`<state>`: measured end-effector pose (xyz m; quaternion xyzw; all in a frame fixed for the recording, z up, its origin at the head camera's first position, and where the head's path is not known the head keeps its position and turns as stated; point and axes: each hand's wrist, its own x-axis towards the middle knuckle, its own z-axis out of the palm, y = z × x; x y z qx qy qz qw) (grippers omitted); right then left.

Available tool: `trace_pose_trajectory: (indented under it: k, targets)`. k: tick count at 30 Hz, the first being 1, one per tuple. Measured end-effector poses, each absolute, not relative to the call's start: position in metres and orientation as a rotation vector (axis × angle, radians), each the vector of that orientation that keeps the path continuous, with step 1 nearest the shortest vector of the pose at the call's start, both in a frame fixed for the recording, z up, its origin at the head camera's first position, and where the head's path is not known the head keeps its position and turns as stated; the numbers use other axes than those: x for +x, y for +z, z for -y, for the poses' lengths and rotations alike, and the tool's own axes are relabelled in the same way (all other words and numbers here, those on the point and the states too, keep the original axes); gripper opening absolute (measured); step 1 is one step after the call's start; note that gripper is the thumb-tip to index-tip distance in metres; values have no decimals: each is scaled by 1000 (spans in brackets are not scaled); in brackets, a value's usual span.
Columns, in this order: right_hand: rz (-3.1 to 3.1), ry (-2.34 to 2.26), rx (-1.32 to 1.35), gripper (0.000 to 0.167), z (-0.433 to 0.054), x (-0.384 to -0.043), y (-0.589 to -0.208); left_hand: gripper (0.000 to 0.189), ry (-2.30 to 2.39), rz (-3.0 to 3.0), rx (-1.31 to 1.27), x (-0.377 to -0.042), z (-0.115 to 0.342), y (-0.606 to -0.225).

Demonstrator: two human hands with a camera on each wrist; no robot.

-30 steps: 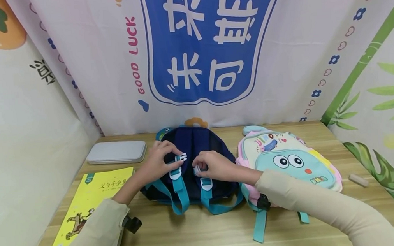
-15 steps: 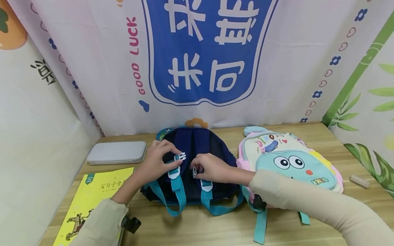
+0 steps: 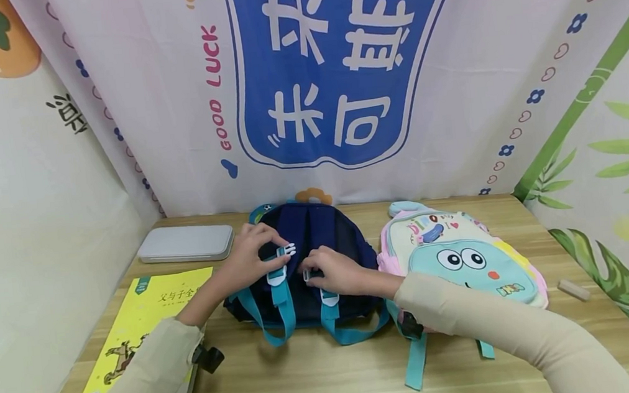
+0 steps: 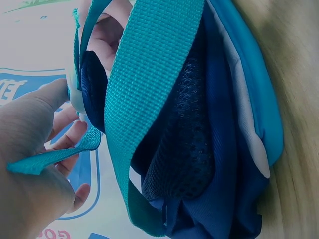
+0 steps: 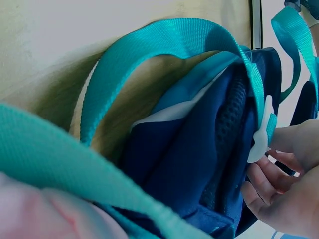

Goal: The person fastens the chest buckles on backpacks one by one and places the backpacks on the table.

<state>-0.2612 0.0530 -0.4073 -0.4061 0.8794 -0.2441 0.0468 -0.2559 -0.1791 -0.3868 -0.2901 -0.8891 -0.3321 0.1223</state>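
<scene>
A navy backpack (image 3: pixel 302 303) lies with its shoulder straps up in the middle of the table. My left hand (image 3: pixel 252 256) pinches the white pronged half of a side-release buckle (image 3: pixel 288 249), its prongs pointing right. Between the thumb and fingers of my right hand (image 3: pixel 336 271) is the socket half of the buckle (image 3: pixel 307 276), partly hidden by the fingers. The two halves are apart, the socket slightly lower. Teal webbing (image 4: pixel 149 64) loops below the straps, and in the right wrist view a white strap adjuster (image 5: pixel 260 138) shows beside the right fingers.
A pastel backpack (image 3: pixel 426 255) with a cartoon face lies right of the navy one, its straps toward the front. At left are a yellow book (image 3: pixel 151 317) and a grey case (image 3: pixel 186 243). A small beige block (image 3: pixel 572 289) lies far right.
My right hand has shifted a little left with the socket half, which has turned and come nearer the navy strap's middle. The left hand has stayed nearly still, drifting slightly left.
</scene>
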Motion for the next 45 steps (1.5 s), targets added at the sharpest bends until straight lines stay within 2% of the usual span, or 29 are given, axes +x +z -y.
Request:
trace_pose_trajectory:
  k: [14,30,45]
  targets:
    - [-2802,-594,-1284,36,-66,-249,-392,19,-916,2616,-848,-257,177,-388]
    - [-2987,-805,-1127,31,-80,-243,-384,19,-861,2631,-878,-257,169,-388]
    - [-3098,-620,-1322,36,-83,-242,-384,19,-796,2610,-946,-257,161,-389]
